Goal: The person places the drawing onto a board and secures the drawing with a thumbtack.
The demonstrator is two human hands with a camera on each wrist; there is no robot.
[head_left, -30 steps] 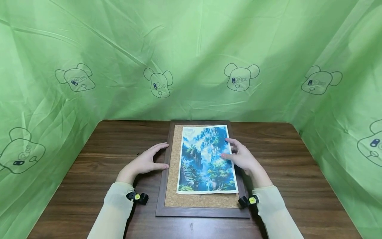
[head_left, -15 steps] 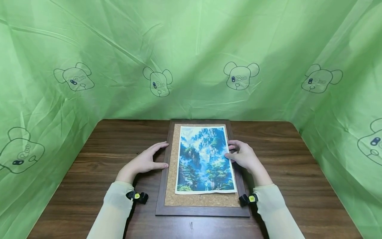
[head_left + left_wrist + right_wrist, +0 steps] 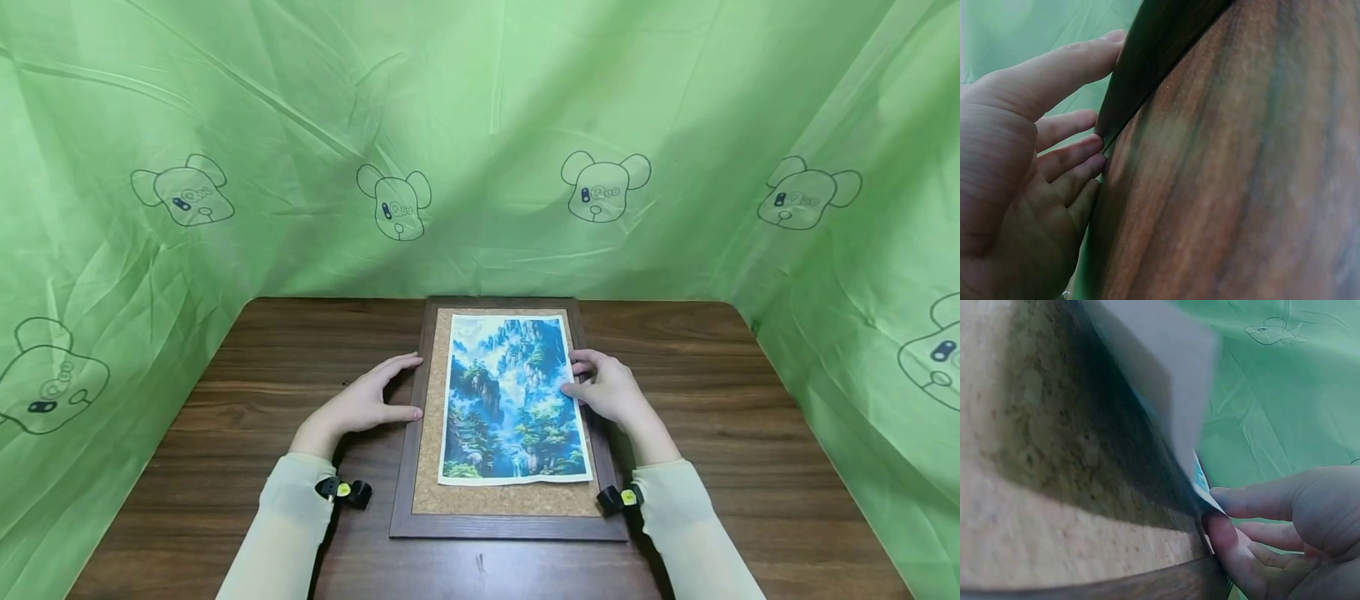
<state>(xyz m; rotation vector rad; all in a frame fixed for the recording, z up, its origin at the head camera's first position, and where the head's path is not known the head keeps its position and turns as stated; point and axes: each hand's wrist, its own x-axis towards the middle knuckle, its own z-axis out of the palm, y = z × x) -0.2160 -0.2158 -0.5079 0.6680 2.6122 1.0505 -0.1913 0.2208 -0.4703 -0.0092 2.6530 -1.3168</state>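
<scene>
Nearest: two pale cream fabric sleeves (image 3: 270, 525) are reaching in from the bottom edge, each wrist wearing a small black camera (image 3: 360, 495) with a yellow patch. Between them, a flat rectangular corkboard with a dark brown wood-grain frame (image 3: 510, 527) is lying on the dark brown wood-grain table (image 3: 712, 417). On the board, within the frame, a white-bordered paper print of blue-green misty mountains and trees (image 3: 517, 400) is covering most of the tan cork surface (image 3: 517, 500), bare strips showing at its left and near sides.

Left hand (image 3: 360, 404): fingers extending loosely, thumb spread, tips touching the frame's left side; gripping nothing. Right hand (image 3: 611, 392): thumb and fingers pinching the print's right edge. Right wrist view: the paper is rising off the cork there, showing its white underside and casting a shadow beneath.

Farther: the board's far end is lying near the table's back edge. Behind, a creased green fabric curtain (image 3: 480, 92) is hanging, bearing outlined bear heads (image 3: 606, 187).
</scene>
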